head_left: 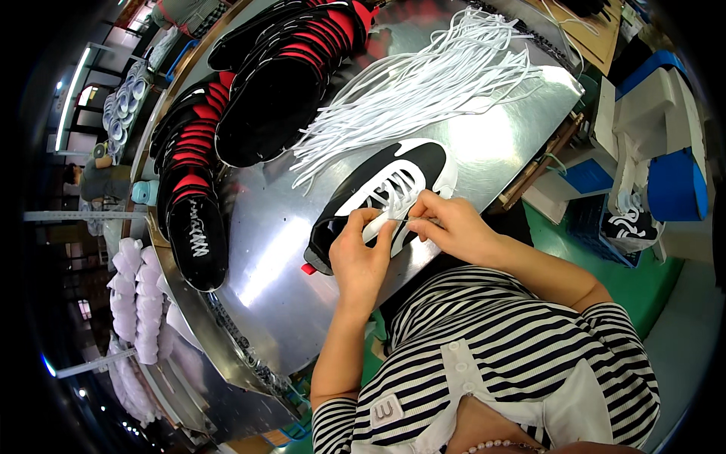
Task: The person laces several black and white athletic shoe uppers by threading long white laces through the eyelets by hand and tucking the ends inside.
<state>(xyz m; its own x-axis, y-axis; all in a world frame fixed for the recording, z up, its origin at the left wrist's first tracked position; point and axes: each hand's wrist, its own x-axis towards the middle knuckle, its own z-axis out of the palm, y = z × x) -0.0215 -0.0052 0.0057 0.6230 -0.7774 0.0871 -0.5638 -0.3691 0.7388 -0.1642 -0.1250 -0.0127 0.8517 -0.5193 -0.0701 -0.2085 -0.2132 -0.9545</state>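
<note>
A black and white shoe upper (367, 178) with a red tab lies on the shiny metal table, toe pointing away to the right. White shoelace (398, 185) zigzags across its throat. My left hand (363, 253) is closed at the shoe's opening, thumb and fingers pinching by the lace rows. Close beside it, my right hand (454, 227) pinches the lace near the eyelets on the right side. Part of the lace end is hidden by my fingers. Beyond the shoe a loose bundle of white shoelaces (423, 91) is spread over the metal.
Nested black and red shoe uppers (276, 106) stand at the table's far left, with another row (198, 234) along the left edge. Right of the table are white and blue boxes (643, 129) and a blue crate (601, 231). White bundled pieces (136, 303) hang at left.
</note>
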